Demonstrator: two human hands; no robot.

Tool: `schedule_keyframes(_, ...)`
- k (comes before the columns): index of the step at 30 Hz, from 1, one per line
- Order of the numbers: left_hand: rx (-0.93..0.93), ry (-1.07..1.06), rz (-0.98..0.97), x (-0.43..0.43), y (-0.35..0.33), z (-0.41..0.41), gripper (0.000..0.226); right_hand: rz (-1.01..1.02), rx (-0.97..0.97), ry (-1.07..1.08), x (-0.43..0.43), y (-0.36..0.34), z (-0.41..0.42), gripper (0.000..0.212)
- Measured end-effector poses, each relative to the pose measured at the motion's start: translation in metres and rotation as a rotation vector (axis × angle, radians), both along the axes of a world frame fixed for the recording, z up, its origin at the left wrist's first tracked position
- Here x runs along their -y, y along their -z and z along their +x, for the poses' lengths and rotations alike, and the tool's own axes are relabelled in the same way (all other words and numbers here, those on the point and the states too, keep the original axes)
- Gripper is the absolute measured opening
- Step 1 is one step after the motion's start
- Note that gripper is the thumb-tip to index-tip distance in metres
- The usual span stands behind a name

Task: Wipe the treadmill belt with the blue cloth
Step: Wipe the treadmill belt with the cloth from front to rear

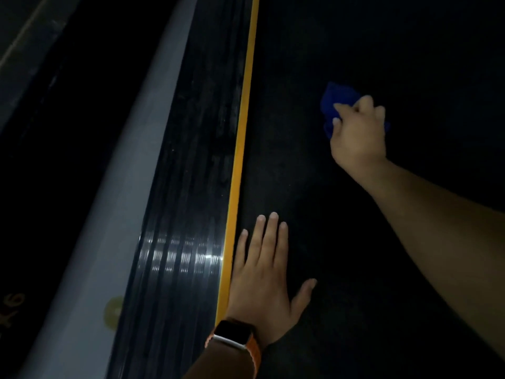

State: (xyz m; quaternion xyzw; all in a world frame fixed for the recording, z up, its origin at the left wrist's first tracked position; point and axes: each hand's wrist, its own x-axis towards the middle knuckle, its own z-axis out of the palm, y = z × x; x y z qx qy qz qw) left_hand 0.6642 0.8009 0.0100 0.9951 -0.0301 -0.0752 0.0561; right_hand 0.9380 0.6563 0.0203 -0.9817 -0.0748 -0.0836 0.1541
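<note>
Left hand (262, 272) sits nearest, fingers straight and flat on the treadmill belt (355, 255), just beside the yellow strip (240, 149). Right hand (358, 129) is farther up-belt, fingers bunched round the blue cloth (332, 101) pressed down. Belt's long axis runs away from me, so wiping falls to the right.

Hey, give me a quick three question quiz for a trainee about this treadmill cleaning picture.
1. True or false: the right hand grips the blue cloth.
2. Which wrist wears the watch? A: left. B: right.
3. Fill in: the left hand lies flat on the belt beside the ____ strip.
Key: 1 true; 2 A; 3 yellow.
</note>
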Motion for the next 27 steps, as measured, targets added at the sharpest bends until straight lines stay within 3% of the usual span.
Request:
schedule_keyframes(6, -0.022, 0.001, 0.003, -0.001, 0.000, 0.000, 0.092, -0.079, 0.020, -0.676, -0.014, -0.004, -0.015, 0.038)
schedule_keyframes(8, -0.023, -0.002, 0.005, 0.000, 0.001, 0.001, 0.093, -0.103, -0.023, -0.661, -0.017, -0.002, 0.018, 0.043)
schedule_keyframes(12, -0.001, -0.006, 0.033, 0.000, 0.002, 0.002, 0.094, 0.004, -0.058, -0.415, -0.055, -0.002, 0.035, 0.043)
schedule_keyframes(14, -0.011, 0.000, 0.028, -0.001, 0.002, 0.002, 0.093, 0.076, -0.050, -0.528, -0.060, 0.002, -0.006, 0.042)
schedule_keyframes(16, -0.015, 0.008, 0.036, 0.000, 0.002, 0.002, 0.093, 0.119, -0.083, -0.811, -0.042, 0.002, -0.062, 0.045)
schedule_keyframes(18, -0.010, -0.005, 0.038, 0.000, 0.002, 0.002, 0.095, -0.072, -0.164, -1.080, -0.024, -0.005, -0.073, 0.053)
schedule_keyframes(19, -0.011, -0.005, 0.033, -0.001, 0.002, 0.002, 0.096, -0.138, -0.095, -1.121, -0.025, -0.005, -0.055, 0.053)
schedule_keyframes(21, -0.004, 0.002, 0.021, -0.001, 0.003, 0.002, 0.095, -0.103, -0.097, -0.897, -0.039, -0.002, -0.008, 0.042)
schedule_keyframes(24, 0.006, -0.015, 0.020, -0.001, 0.001, 0.002, 0.093, -0.019, -0.052, -0.539, -0.069, 0.004, 0.026, 0.042)
schedule_keyframes(27, 0.005, -0.004, 0.019, -0.002, 0.002, 0.002, 0.094, 0.061, -0.070, -0.594, -0.063, 0.011, -0.025, 0.040)
